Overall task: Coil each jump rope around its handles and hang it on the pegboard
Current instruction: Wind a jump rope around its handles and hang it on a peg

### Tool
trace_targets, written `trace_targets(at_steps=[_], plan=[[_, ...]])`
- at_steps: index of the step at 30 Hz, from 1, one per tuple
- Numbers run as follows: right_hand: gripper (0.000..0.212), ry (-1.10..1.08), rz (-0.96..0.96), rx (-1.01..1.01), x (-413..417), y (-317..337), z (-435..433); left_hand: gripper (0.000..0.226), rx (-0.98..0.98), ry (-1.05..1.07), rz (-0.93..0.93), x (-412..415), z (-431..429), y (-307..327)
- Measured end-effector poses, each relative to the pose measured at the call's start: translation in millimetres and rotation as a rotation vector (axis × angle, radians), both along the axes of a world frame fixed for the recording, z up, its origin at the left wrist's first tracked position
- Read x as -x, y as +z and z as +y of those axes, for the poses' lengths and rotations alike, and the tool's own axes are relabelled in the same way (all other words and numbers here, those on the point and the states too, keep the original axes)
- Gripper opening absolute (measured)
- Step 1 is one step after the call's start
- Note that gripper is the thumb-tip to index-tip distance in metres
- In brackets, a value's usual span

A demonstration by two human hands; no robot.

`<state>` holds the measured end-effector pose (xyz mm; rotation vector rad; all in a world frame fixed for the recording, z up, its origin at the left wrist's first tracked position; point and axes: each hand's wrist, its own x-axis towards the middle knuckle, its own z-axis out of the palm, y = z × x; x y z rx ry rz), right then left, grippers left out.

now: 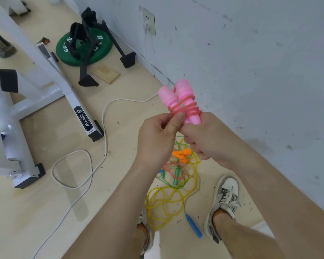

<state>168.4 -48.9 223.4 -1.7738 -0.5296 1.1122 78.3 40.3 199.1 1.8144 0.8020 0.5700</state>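
Two pink jump rope handles (178,96) stand side by side in front of me, with pink cord (185,107) coiled around them. My right hand (204,136) grips the lower ends of the handles. My left hand (157,133) pinches the cord against the handles with its thumb. Below my hands, several loose ropes lie tangled on the floor: a yellow rope (165,200), orange handles (181,155), a green handle (176,176) and a blue handle (194,226). No pegboard is in view.
A grey wall (251,62) runs along the right. A white exercise machine frame (36,90) stands at left, with a green weight plate (84,47) and black stands behind it. A white cable (94,165) loops across the floor. My shoes (223,200) are beside the ropes.
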Motion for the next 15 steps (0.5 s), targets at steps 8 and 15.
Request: trace_targets(at_steps=[8,15], plan=[[0.009,0.086,-0.932,0.325,2,-25,2,0.044,-0.555,-0.207,0.666,0,-1,-4],[0.018,0.243,-1.008,0.464,7,-54,2,0.018,-0.621,-0.446,0.804,0,-10,-1]])
